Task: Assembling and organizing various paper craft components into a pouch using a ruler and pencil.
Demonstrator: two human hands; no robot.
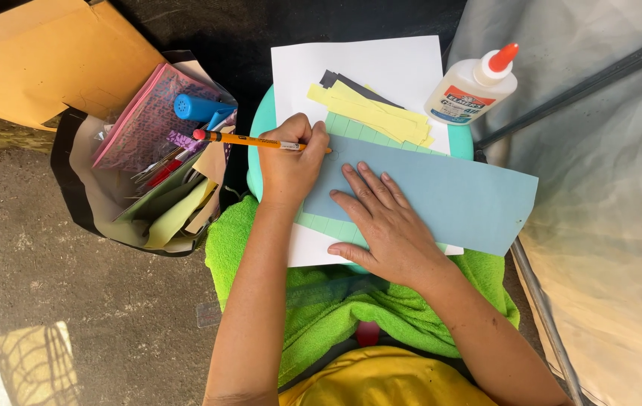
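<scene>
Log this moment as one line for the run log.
left hand: grips yellow pencil, tip at blue paper sheet | right hand: flat on sheet | glue bottle: upright, capped

An informal outdoor craft spot is indicated. Rough concrete ground [73,301] in sunlight is seen. A bag of paper supplies [155,173] and a glue bottle [471,86] are noted.

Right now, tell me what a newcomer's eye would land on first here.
At centre, the left hand grips a yellow pencil on a blue paper sheet, which the right hand presses flat. A white glue bottle with an orange cap lies upper right; a bag of craft supplies sits left.
</scene>
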